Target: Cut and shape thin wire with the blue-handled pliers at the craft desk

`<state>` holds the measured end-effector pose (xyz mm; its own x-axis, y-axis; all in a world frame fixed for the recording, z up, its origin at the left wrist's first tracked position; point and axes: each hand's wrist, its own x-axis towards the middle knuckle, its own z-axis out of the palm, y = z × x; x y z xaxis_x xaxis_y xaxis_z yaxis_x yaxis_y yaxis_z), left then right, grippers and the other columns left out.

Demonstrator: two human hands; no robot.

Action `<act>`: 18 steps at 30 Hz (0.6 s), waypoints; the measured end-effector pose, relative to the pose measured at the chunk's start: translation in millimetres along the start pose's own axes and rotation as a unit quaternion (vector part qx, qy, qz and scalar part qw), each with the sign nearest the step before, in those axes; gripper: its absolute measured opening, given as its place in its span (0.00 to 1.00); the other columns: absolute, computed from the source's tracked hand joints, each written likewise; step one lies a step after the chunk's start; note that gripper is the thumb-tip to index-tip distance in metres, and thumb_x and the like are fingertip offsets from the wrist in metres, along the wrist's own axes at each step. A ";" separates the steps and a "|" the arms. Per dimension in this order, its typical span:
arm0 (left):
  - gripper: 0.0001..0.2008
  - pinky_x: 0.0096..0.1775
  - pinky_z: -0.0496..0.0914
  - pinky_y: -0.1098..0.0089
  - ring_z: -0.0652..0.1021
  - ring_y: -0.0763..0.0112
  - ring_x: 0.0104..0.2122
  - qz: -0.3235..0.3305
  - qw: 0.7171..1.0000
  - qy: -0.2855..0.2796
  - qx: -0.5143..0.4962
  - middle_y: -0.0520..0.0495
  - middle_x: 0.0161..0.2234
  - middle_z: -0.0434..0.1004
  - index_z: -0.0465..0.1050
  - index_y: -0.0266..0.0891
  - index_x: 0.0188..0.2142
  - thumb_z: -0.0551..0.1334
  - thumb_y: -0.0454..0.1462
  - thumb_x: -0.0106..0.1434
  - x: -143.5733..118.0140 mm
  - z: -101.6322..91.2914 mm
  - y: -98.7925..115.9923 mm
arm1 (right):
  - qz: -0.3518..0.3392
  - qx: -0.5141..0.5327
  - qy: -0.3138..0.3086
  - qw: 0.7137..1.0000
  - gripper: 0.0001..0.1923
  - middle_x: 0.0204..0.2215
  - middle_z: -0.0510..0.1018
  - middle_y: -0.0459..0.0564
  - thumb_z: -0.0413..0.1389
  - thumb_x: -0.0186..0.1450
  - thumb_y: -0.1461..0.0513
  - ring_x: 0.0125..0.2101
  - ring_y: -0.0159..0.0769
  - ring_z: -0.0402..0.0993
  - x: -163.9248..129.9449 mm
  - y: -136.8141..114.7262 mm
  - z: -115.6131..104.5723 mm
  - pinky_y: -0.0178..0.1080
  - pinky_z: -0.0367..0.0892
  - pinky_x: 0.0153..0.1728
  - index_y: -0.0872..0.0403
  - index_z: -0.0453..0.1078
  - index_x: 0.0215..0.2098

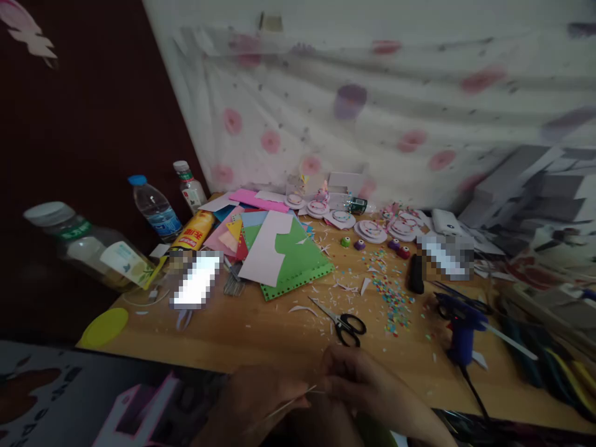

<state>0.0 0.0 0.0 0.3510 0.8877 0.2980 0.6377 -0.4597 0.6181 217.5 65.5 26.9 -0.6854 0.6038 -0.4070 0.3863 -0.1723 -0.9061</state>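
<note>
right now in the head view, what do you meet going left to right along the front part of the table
yellow lid → scissors → confetti scraps → blue glue gun

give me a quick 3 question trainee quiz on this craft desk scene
1. True or false: the scissors lie open on the table.
2. Which tool lies right of the scissors? A) blue glue gun B) hammer C) stapler
3. What do the left hand and right hand hold between them?

Key:
1. False; the blades are shut.
2. A, the blue glue gun.
3. A thin pale strip, likely paper, pinched at the near table edge.
</note>
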 end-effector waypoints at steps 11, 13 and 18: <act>0.15 0.35 0.75 0.75 0.83 0.71 0.28 0.019 0.997 0.073 -0.017 0.53 0.30 0.85 0.80 0.46 0.39 0.56 0.47 0.71 -2.3 -1.6 -7.2 | 0.029 0.039 0.006 0.999 0.26 0.18 0.69 0.39 0.60 0.59 0.40 0.18 0.25 0.57 6.3 -6.1 -2.0 0.31 0.51 0.21 0.52 0.61 0.29; 0.18 0.34 0.75 0.75 0.83 0.71 0.28 0.023 0.998 0.056 -0.034 0.53 0.29 0.85 0.80 0.47 0.38 0.53 0.48 0.72 3.2 -6.3 -4.9 | 0.024 0.047 0.001 0.999 0.25 0.17 0.68 0.38 0.60 0.60 0.41 0.17 0.25 0.56 6.8 -2.5 -1.9 0.31 0.50 0.20 0.51 0.60 0.28; 0.14 0.38 0.75 0.73 0.83 0.68 0.32 -0.029 0.998 -0.029 -0.047 0.52 0.35 0.86 0.80 0.48 0.40 0.56 0.44 0.72 0.3 -1.4 -9.7 | 0.013 0.045 0.018 0.999 0.20 0.19 0.68 0.38 0.58 0.63 0.46 0.19 0.26 0.60 9.1 6.1 -1.8 0.31 0.53 0.22 0.52 0.60 0.29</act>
<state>-7.0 4.8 -4.9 0.3572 0.9080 0.2189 0.5910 -0.4013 0.6998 214.7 71.4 17.8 -0.6535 0.6249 -0.4271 0.3446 -0.2568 -0.9029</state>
